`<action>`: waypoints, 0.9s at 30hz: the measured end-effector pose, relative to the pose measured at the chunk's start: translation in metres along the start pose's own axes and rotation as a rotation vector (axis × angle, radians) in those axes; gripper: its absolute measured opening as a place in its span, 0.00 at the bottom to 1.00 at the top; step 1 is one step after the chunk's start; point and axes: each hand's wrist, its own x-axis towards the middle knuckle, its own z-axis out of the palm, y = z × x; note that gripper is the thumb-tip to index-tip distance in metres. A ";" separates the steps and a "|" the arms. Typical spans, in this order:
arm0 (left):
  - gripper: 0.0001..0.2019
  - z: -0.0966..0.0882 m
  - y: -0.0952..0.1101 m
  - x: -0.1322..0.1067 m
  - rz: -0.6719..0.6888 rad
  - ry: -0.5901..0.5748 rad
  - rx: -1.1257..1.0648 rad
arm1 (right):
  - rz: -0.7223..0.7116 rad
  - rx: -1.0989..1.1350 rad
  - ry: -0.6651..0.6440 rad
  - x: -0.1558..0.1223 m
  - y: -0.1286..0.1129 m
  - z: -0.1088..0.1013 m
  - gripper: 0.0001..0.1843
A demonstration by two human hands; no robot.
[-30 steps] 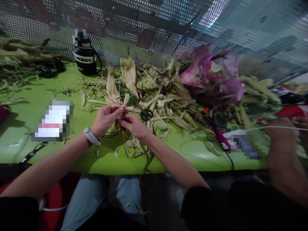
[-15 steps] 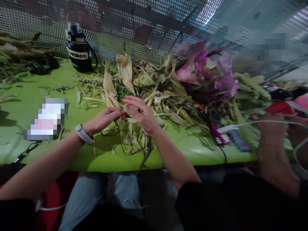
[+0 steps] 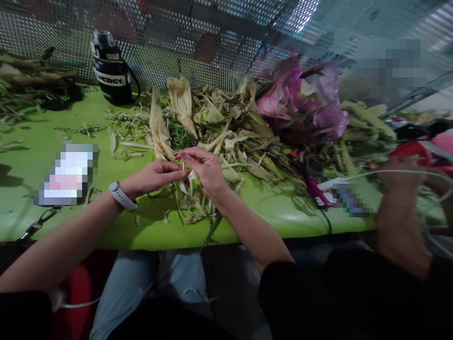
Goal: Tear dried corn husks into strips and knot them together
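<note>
Over the near part of the green table, my left hand (image 3: 163, 174), with a white watch on its wrist, is closed in a pinch. Close to its right, my right hand (image 3: 207, 171) pinches too, its thumb and forefinger pressed together. Between the fingertips runs a thin pale strip of corn husk (image 3: 183, 185), partly hidden by the fingers. Beneath the hands lie loose husk scraps (image 3: 198, 208). Just beyond them stand a folded dry corn husk (image 3: 158, 125) and another husk (image 3: 180, 101), in front of a heap of husks (image 3: 255, 146).
A black bottle (image 3: 113, 78) stands at the back by the perforated metal panel (image 3: 212, 42). A phone (image 3: 69, 174) lies at left. To the right are a pink plastic bag (image 3: 304, 104), a magenta device with a white cable (image 3: 320, 191), and another person's arm (image 3: 401, 203).
My right hand has turned and closed from spread fingers into a pinch, slightly lower. My left fingertips have moved a little down and right, to the pale strip.
</note>
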 end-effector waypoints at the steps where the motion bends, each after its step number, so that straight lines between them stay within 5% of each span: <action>1: 0.15 0.001 0.000 0.000 0.005 -0.002 -0.007 | 0.009 0.010 0.006 0.000 0.000 0.000 0.09; 9: 0.15 0.001 -0.015 0.006 -0.011 0.083 -0.253 | 0.205 -0.038 0.000 0.008 -0.014 -0.013 0.25; 15: 0.16 0.001 -0.022 0.010 -0.014 0.176 -0.301 | 0.127 -0.330 -0.080 0.004 -0.021 -0.016 0.30; 27: 0.14 0.001 -0.016 0.006 -0.041 0.091 -0.358 | 0.008 -0.356 -0.053 0.007 -0.006 -0.013 0.27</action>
